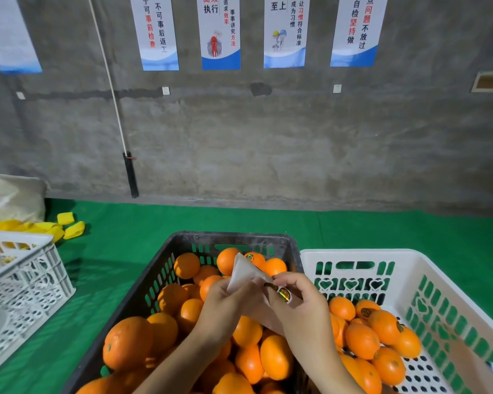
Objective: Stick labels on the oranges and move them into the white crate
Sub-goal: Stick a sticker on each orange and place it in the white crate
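Observation:
A black crate [165, 263] in front of me is piled with several oranges [128, 342]. To its right stands the white crate [450, 268], holding several oranges [382, 327] that carry dark round labels. Above the black crate my left hand [225, 305] grips a white label backing sheet [244, 270]. My right hand [299, 305] pinches a shiny holographic label [285, 294] at the sheet's edge. One orange at the back of the black crate bears a shiny label [249, 257].
A second white crate [26, 280] stands at the left on the green table cover [268, 220]. Yellow foam pieces [69, 226] and a pale bag [9, 200] lie behind it. A grey concrete wall with posters rises behind the table.

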### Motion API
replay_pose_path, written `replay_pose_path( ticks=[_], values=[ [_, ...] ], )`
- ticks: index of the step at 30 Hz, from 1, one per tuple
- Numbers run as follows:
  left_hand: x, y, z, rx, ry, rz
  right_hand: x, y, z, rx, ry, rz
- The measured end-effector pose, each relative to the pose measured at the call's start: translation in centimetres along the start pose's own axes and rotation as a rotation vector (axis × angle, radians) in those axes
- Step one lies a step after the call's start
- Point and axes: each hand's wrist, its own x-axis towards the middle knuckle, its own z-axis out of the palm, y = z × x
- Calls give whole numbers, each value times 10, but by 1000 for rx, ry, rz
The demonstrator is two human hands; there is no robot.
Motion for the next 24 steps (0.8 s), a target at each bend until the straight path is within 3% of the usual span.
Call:
replay_pose_path(
  ticks=[5, 9, 13, 16, 18, 24],
  values=[
    [7, 2, -12, -64, 334, -18, 2, 0, -6, -11, 21, -89],
    [19, 4, -31, -113, 597, -80, 5, 4, -7, -23, -138, 97],
    [24, 2, -41, -64, 631, -66, 6, 12, 8, -423, -477, 124],
    [26, -4, -44, -69, 635, -68, 17, 23, 22, -690, -748, 279],
    [27, -6, -45, -74, 645, -91, 29, 30, 25, -837, -765, 326],
    [30, -14, -44, -46, 610, -120, 43, 47, 36, -832, -707, 356]
  ],
)
